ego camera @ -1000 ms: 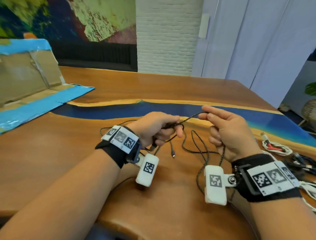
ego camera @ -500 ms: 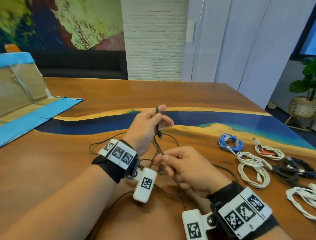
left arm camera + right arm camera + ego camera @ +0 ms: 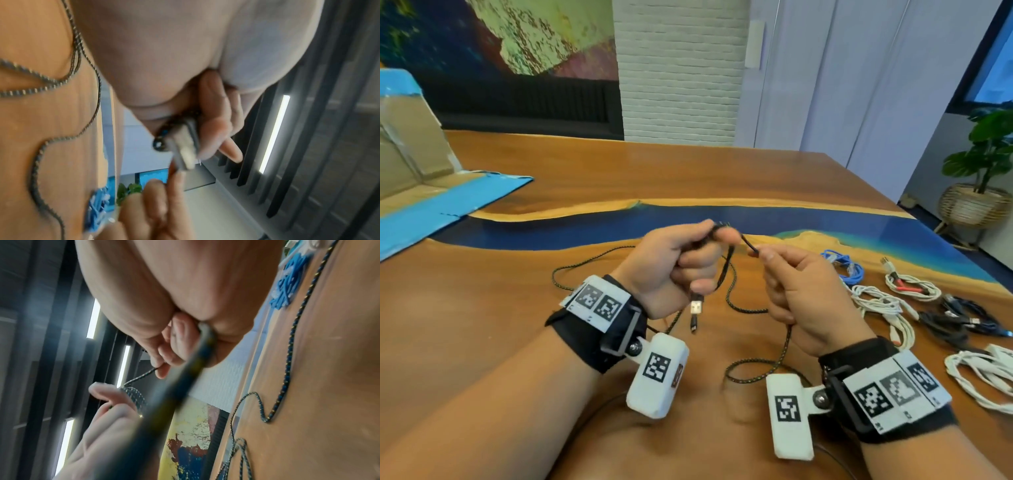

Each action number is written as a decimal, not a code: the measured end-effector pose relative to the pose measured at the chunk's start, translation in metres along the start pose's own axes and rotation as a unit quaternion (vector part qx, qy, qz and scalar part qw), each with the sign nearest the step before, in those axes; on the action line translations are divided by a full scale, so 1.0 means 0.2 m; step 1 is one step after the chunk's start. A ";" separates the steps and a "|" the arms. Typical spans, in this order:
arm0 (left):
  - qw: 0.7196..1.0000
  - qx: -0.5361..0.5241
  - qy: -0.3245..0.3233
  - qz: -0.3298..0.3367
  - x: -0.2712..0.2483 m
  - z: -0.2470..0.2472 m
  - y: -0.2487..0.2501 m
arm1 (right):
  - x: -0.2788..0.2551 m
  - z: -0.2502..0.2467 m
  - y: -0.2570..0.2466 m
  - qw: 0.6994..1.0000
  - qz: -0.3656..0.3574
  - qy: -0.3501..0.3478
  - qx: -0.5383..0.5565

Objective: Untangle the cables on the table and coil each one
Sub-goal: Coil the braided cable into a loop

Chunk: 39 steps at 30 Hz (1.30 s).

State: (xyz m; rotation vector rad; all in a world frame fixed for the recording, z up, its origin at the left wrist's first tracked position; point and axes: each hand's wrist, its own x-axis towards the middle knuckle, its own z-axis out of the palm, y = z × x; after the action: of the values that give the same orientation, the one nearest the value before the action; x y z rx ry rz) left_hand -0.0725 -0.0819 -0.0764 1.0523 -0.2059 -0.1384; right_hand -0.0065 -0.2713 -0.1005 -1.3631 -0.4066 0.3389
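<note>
Hanging between both hands above the wooden table (image 3: 544, 342), the black braided cable (image 3: 729, 274) is the item under work. Left hand (image 3: 671, 270) — fingers curled round several turns of the cable, thumb and forefinger pinching the top of the bundle. A silver USB plug (image 3: 697, 306) and a smaller plug dangle just below this hand, clear of the table. Right hand (image 3: 804, 301) — thumb and forefinger pinch the cable just beside the left thumb, with a short span of cable between the two pinch points; the lower fingers are curled round the strand that drops from the palm. From the right hand the cable falls to the table and lies in loose bends near the wrist; another loose run lies on the table behind the left wrist.

Beside the braided cable, on the side of the right hand, coiled cables lie apart from one another: a blue cable (image 3: 846, 267), a white cable (image 3: 880, 305), a white cable with red (image 3: 911, 286), a black cable (image 3: 959, 318) and a further white bundle (image 3: 983, 377) at the frame edge. On the far side from these lies a flattened cardboard box with blue tape (image 3: 431, 202). A potted plant (image 3: 983, 178) stands beyond the table's edge.
</note>
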 end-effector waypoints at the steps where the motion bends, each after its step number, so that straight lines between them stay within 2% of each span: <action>1: 0.998 -0.058 0.009 0.031 0.01 0.01 0.01 | -0.01 0.00 0.02 1.000 0.023 -0.009 -0.014; 2: 0.992 -0.102 0.028 0.066 0.02 0.02 0.02 | -0.02 0.02 0.03 0.998 0.046 -0.027 -0.035; 4: 0.979 -0.124 0.092 0.134 0.05 0.02 0.02 | -0.06 0.06 0.06 0.989 0.079 -0.089 -0.087; 7: 0.969 -0.023 0.181 0.164 0.07 0.01 0.00 | -0.11 0.13 0.07 0.973 0.079 -0.174 -0.133; 9: 0.967 0.096 0.200 0.126 0.07 0.01 -0.01 | -0.11 0.15 0.05 0.979 0.047 -0.160 -0.118; 11: 0.947 0.250 0.188 0.067 0.05 0.02 -0.03 | -0.10 0.13 0.02 0.992 0.010 -0.099 -0.078; 13: 0.914 0.378 0.145 0.017 0.04 0.03 -0.04 | -0.08 0.10 -0.01 0.998 -0.009 -0.053 -0.021; 15: 0.906 0.410 0.097 -0.026 0.03 0.05 -0.05 | -0.07 0.07 -0.04 0.998 -0.007 -0.035 0.053; 17: 0.914 0.392 0.086 -0.053 0.03 0.05 -0.05 | -0.05 0.03 -0.05 0.992 0.013 -0.021 0.128; 19: 0.933 0.344 0.078 -0.064 0.02 0.05 -0.04 | -0.04 0.00 -0.06 0.982 0.027 -0.008 0.185; 22: 0.961 0.266 0.063 -0.050 0.01 0.05 -0.04 | -0.04 -0.02 -0.08 0.977 0.039 -0.014 0.211; 25: 0.967 0.241 0.079 -0.025 0.02 0.05 -0.05 | -0.04 -0.04 -0.09 0.976 0.040 0.009 0.212; 27: 0.969 0.236 0.067 -0.036 0.01 0.05 -0.04 | -0.03 -0.06 -0.08 0.984 0.022 0.022 0.173; 29: 0.984 0.171 0.036 -0.044 -0.01 0.05 -0.01 | -0.02 -0.07 -0.06 0.995 -0.004 0.038 0.095; 31: 0.999 0.043 0.008 -0.007 -0.02 0.05 0.02 | -0.01 -0.09 -0.03 0.998 -0.025 0.064 -0.011; 33: 0.994 -0.086 -0.006 0.067 -0.01 0.04 0.05 | 0.00 -0.08 -0.01 0.992 -0.024 0.067 -0.108; 34: 0.986 -0.130 0.001 0.104 0.00 0.04 0.06 | 0.00 -0.07 0.00 0.990 -0.010 0.048 -0.131; 36: 0.973 -0.147 0.061 0.166 0.02 0.02 0.07 | -0.03 -0.03 0.02 0.986 0.019 -0.025 -0.162; 39: 0.964 -0.030 0.175 0.198 0.05 0.01 0.04 | -0.09 0.06 0.02 0.959 0.009 -0.152 -0.240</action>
State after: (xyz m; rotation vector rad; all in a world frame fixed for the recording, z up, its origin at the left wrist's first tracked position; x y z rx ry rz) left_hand -0.0643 -0.0822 -0.0669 0.9393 -0.0874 0.3980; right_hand -0.0275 -0.2684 -0.1042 -1.7962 -0.7688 0.4877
